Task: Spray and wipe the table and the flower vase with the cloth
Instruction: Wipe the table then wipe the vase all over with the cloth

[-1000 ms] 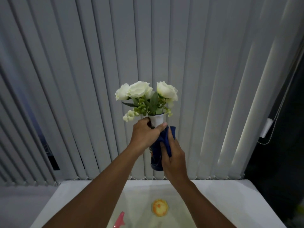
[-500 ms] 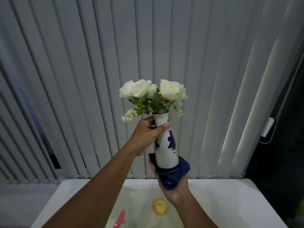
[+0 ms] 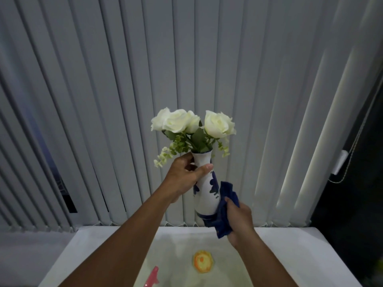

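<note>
A white vase with blue flower patterns [image 3: 206, 191] is held in the air above the white table [image 3: 290, 251], tilted slightly to the left. It carries white roses [image 3: 192, 123] with green leaves. My left hand [image 3: 184, 179] grips the vase's narrow neck. My right hand [image 3: 238, 220] holds a dark blue cloth [image 3: 224, 212] pressed against the vase's lower right side and base. The vase's bottom is hidden by the cloth.
Grey vertical blinds [image 3: 145, 79] fill the wall behind the table. On the table lie a yellow-orange round item [image 3: 203, 262] and the pink top of a spray bottle [image 3: 152, 278] at the bottom edge. A dark gap with a blind cord [image 3: 339, 164] is on the right.
My right hand slid the cloth from the vase's upper body down to its base, then round to the lower right side. The vase rose slightly and tilted.
</note>
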